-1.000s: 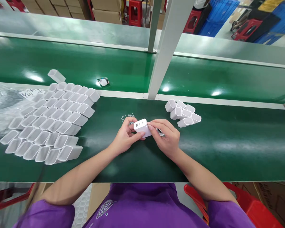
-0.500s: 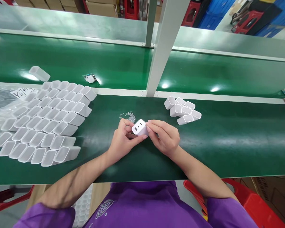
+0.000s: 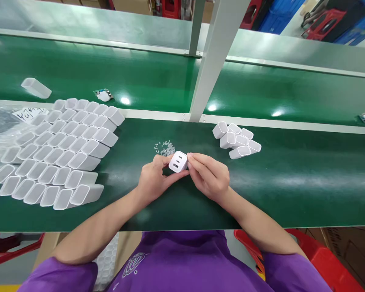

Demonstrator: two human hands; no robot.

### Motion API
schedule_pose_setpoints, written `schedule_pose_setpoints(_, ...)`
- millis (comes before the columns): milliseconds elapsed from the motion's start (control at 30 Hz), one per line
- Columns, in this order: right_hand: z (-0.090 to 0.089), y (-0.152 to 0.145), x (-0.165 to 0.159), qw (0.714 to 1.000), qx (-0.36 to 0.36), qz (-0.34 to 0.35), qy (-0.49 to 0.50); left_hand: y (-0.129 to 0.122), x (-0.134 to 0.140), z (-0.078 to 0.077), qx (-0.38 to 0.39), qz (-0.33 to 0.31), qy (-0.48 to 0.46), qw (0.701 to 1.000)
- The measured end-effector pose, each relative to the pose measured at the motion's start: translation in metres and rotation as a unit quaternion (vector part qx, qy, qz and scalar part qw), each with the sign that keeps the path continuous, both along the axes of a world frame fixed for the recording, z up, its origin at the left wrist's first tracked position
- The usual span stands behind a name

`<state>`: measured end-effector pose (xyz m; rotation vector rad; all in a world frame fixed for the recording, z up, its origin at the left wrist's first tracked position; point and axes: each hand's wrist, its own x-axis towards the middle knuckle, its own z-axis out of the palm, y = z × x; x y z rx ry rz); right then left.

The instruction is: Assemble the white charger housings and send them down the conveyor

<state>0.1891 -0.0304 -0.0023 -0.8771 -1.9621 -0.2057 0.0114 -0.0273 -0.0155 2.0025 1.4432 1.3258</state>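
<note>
Between my hands is a white charger (image 3: pixel 178 162), its face with three port slots turned up toward me. My left hand (image 3: pixel 153 178) grips it from the left, thumb below and fingers behind. At its right edge, the fingertips of my right hand (image 3: pixel 211 174) are pinched together against the charger; whether they hold a small piece is too fine to make out. Just behind the charger lies a scatter of tiny clear pieces (image 3: pixel 167 148) on the green belt (image 3: pixel 170 211).
Rows of open white housings (image 3: pixel 61 158) stand at left, beside a plastic bag (image 3: pixel 3 125). Several more white housings (image 3: pixel 235 140) cluster at right. A lone housing (image 3: pixel 36 88) and a small circuit board (image 3: pixel 104 95) lie on the farther belt. A metal post (image 3: pixel 213 61) rises ahead.
The charger has turned slightly in my fingers, so its port face points more toward me. Both hands stay close to where they were. The camera view has shifted a little.
</note>
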Motion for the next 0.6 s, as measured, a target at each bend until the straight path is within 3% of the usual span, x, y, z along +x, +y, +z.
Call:
schedule_pose_setpoints(100, -0.004, 0.000, -0.003, 1.000, 0.006, 0.002, -0.003, 0.003, -0.003, -0.007, 0.098, 0.000, 0.063, 0.993)
schedule_pose_setpoints(200, -0.005, 0.000, -0.006, 0.998, -0.043, 0.007, 0.045, 0.004, -0.001, -0.007, 0.116, 0.009, 0.069, 0.991)
schedule_pose_setpoints(367, 0.000, -0.002, -0.009, 0.975, -0.171, 0.025, 0.137, 0.002, 0.006, 0.001, -0.021, 0.015, -0.058, 0.998)
schedule_pose_setpoints(600, 0.008, 0.001, -0.006, 0.956, -0.221, 0.018, 0.194, 0.001, 0.006, 0.011, -0.209, -0.072, -0.185, 0.958)
